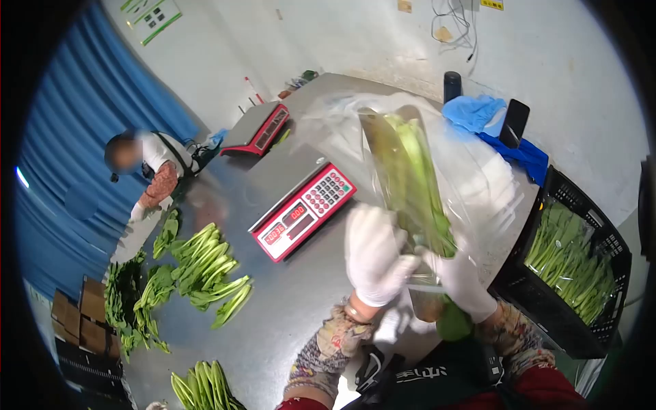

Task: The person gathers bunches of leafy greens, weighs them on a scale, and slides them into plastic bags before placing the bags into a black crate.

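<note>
A clear plastic bag with leafy green stalks (413, 164) inside is held up in front of me, stems toward the wall and leaves toward my body. My left hand (376, 256), in a white glove, has its fingers closed at the bag's left edge. Also gloved in white, my right hand (461, 277) grips the bag's lower right side. Some dark leaves (452, 320) show below my hands. Just left of the bag stands a red and white scale (304, 212) with a lit display and nothing on its plate.
Loose greens (205, 263) lie on the metal table (287, 307). Another bunch (205, 386) is at the near edge. A second scale (256, 130) stands farther back, near a co-worker (164, 160). At right are a black crate (588, 266) of bagged greens, a phone (514, 123) and plastic bags (488, 184).
</note>
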Available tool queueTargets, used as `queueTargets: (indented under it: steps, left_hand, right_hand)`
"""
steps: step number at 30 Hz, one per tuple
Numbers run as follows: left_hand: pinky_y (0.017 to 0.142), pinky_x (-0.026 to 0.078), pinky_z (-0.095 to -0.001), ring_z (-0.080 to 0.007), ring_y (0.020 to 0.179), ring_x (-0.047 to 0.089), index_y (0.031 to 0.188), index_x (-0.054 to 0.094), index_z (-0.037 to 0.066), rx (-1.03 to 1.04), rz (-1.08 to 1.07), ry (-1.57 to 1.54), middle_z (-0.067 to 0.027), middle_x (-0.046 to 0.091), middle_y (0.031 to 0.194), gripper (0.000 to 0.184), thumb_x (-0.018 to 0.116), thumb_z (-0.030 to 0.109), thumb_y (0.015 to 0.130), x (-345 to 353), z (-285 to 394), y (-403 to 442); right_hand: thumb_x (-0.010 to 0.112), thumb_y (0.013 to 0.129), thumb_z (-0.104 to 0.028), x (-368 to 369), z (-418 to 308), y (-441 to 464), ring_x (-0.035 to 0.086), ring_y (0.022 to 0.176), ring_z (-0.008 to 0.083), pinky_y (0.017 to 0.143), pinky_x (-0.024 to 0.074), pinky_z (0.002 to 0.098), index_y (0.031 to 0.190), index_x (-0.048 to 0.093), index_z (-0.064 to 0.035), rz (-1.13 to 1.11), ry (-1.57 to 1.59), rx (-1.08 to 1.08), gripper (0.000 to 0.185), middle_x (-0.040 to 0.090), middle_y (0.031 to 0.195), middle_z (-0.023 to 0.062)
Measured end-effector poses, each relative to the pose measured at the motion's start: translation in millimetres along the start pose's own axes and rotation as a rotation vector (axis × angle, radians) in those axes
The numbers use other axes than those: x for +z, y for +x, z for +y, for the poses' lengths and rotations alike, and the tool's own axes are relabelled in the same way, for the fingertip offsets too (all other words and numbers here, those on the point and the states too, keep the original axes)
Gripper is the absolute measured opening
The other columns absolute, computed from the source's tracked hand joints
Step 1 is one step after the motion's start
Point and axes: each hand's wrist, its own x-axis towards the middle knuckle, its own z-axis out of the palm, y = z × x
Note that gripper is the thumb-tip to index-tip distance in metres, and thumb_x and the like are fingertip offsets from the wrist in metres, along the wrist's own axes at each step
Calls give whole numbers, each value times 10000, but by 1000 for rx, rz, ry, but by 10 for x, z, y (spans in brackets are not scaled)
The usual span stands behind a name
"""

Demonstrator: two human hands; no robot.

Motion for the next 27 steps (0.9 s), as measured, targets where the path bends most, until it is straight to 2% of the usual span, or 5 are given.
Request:
queueTargets:
  steps: [1, 3, 8, 14, 27]
  left_hand:
    - [1103, 198, -463, -261, 1329, 319, 1385, 317, 29, -218, 368, -191, -171, 317, 1435, 658, 600, 306, 859, -2, 52, 9]
    - [1100, 228, -371, -231, 1326, 286, 1456, 108, 28, -524, 345, -397, -163, 197, 1474, 845, 644, 270, 850, -91, -236, -201]
    - [1044, 298, -325, -175, 1247, 358, 1421, 244, 68, -1215, 321, -869, -76, 365, 1380, 542, 385, 365, 990, 17, -349, -1002]
    - [1038, 359, -387, -263, 1246, 424, 1404, 300, 66, -1046, 490, -1070, -129, 406, 1381, 755, 288, 637, 909, -641, -872, -697]
    - [1043, 356, -400, -244, 1258, 408, 1434, 234, 151, -1031, 694, -1321, -85, 370, 1403, 726, 341, 631, 901, -887, -1261, -877]
  right_hand:
    - [761, 732, -170, 51, -71, -56, 556, 1103, 237, 917, 439, 311, 1317, 400, 30, 27, -175, -69, 716, 563, 1206, 167]
    - [780, 704, -152, 288, -92, -43, 556, 1105, 232, 924, 435, 318, 1310, 411, 44, 24, -54, -100, 736, 564, 1190, 198]
    - [767, 726, -142, 630, -351, 399, 536, 1118, 206, 951, 413, 289, 1334, 375, 71, -315, -118, 76, 754, 526, 1249, 207]
    - [716, 761, -211, 1232, -271, 718, 432, 1251, 314, 1018, 358, 336, 1428, 160, 41, -639, -97, -7, 904, 408, 1371, 241]
    - [620, 775, -282, 2099, -371, 1019, 300, 1315, 388, 1069, 290, 442, 1329, 425, -15, -581, -565, -294, 645, 227, 1428, 299]
